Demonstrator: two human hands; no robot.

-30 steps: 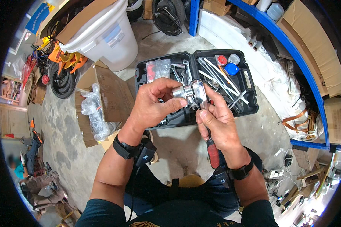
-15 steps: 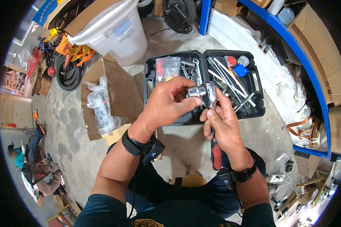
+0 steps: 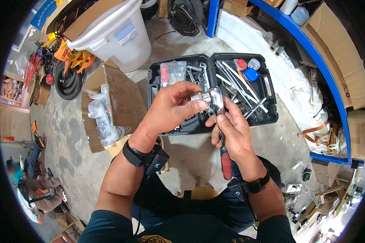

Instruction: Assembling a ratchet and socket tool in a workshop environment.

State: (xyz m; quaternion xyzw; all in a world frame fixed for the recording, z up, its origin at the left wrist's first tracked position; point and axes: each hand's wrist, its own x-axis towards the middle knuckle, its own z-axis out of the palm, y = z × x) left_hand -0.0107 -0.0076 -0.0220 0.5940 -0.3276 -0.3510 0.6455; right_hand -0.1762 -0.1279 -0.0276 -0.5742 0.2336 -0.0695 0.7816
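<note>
- Grasping the socket (image 3: 198, 96) in the left hand (image 3: 176, 106), pinched between thumb and fingers
- Grasping the ratchet (image 3: 217, 103) in the right hand (image 3: 234, 131), by the neck just below the head, with the red grip (image 3: 226, 167) jutting out below the hand
- Touching at the ratchet's head, as far as visible; cannot tell whether fully seated
- Held up before the body, over the near part of the open toolbox (image 3: 273, 106), with a clear bag (image 3: 174, 72) and white rods (image 3: 248, 88) in it
- Likely to feel dense for its size, weighted toward the head
- Stiff, hard metal by the look, hardly fragile
- Shiny and smooth, so probably slippery if oily
- Best taken round the socket's outer wall and by the neck or red grip, with fingertips clear of the joint
</note>
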